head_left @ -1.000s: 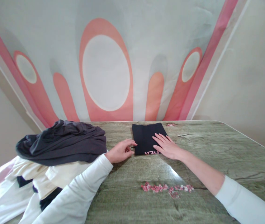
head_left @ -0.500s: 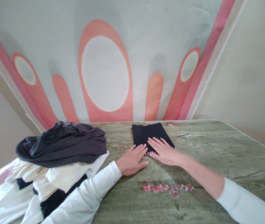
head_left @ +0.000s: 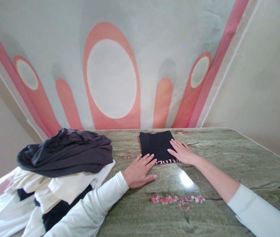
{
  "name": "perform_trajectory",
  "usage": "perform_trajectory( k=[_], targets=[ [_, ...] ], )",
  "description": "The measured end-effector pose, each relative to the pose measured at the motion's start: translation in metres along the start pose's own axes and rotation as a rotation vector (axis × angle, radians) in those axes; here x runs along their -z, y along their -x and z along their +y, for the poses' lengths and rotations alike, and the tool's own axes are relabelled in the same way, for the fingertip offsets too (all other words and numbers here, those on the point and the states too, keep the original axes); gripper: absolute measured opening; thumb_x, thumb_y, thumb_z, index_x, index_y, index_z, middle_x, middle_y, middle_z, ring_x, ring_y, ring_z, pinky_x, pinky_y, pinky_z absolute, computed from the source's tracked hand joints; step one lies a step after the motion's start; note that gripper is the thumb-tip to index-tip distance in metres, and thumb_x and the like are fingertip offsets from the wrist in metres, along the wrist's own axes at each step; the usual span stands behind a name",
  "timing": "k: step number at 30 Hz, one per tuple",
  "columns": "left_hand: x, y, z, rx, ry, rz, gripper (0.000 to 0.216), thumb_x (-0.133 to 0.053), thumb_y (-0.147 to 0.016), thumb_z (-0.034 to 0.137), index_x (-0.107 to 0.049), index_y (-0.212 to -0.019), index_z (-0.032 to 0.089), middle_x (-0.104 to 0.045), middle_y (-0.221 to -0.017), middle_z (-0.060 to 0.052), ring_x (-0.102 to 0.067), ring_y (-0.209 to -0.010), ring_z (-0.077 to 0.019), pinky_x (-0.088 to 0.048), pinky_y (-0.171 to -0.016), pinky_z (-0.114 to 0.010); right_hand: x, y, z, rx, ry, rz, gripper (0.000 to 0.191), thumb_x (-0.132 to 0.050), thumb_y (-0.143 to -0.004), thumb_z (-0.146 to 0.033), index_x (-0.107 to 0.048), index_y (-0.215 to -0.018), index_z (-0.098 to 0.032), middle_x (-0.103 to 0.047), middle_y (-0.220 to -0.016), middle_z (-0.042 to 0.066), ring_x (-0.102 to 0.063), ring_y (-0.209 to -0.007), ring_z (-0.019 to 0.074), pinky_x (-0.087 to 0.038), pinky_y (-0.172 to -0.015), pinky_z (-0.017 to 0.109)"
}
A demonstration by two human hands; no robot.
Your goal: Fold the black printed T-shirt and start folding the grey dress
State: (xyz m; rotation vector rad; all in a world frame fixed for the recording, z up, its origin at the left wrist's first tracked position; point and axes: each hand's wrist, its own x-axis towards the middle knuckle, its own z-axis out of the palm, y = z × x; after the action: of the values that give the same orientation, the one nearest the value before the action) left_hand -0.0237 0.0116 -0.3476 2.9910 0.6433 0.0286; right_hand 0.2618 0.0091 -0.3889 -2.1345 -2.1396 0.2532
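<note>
A folded black garment [head_left: 156,146] with pink lettering along its near edge lies on the green wood-grain table [head_left: 228,164], near the far edge. My left hand [head_left: 140,171] rests flat on the table, fingers stretched out, fingertips touching the garment's near left corner. My right hand [head_left: 183,153] lies flat with fingers apart on the garment's right edge. Neither hand holds anything.
A heap of clothes [head_left: 56,171] fills the table's left side, with a dark grey garment [head_left: 68,149] on top of cream, white and black ones. Pink flower prints [head_left: 176,199] mark the tabletop. A wall hanging with pink ovals [head_left: 111,79] stands behind the table.
My left hand went from a loose curl at the garment's left edge to flat on the table. My right hand slid from the garment's middle to its right edge, uncovering the pink lettering.
</note>
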Motion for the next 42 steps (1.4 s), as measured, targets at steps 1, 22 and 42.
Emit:
perform_trajectory(
  k=[1,22,42],
  targets=[
    [0.000,0.000,0.000,0.002,0.001,-0.002,0.067,-0.020,-0.087,0.061,-0.019,-0.141,0.021,-0.017,-0.147,-0.009,-0.015,-0.134,-0.0253,-0.015,-0.106,-0.044,-0.001,-0.001,0.004,-0.013,-0.002,-0.001,0.078,-0.008,-0.082,-0.067,-0.013,-0.143,-0.018,-0.010,-0.149,0.004,-0.009,-0.136,0.0202,-0.008,-0.109,0.043],
    [-0.016,-0.011,0.041,0.106,-0.082,0.196,0.060,-0.021,-0.091,0.051,-0.030,-0.135,0.013,-0.029,-0.143,-0.012,-0.022,-0.132,-0.0234,-0.015,-0.107,-0.040,-0.003,0.012,-0.041,0.259,-0.007,0.084,0.063,-0.017,-0.088,-0.058,-0.025,-0.140,-0.023,-0.018,-0.148,0.004,-0.013,-0.135,0.0217,-0.014,-0.108,0.044],
    [0.004,-0.022,-0.005,0.072,-0.115,0.153,0.048,-0.035,-0.078,0.002,-0.046,-0.123,0.016,-0.042,-0.136,-0.010,-0.046,-0.119,-0.0198,-0.041,-0.094,-0.033,-0.002,-0.010,0.014,-0.039,-0.180,0.380,0.044,-0.041,-0.084,-0.028,-0.044,-0.126,-0.015,-0.048,-0.122,0.012,-0.051,-0.108,0.0215,-0.037,-0.094,0.034]
  ],
)
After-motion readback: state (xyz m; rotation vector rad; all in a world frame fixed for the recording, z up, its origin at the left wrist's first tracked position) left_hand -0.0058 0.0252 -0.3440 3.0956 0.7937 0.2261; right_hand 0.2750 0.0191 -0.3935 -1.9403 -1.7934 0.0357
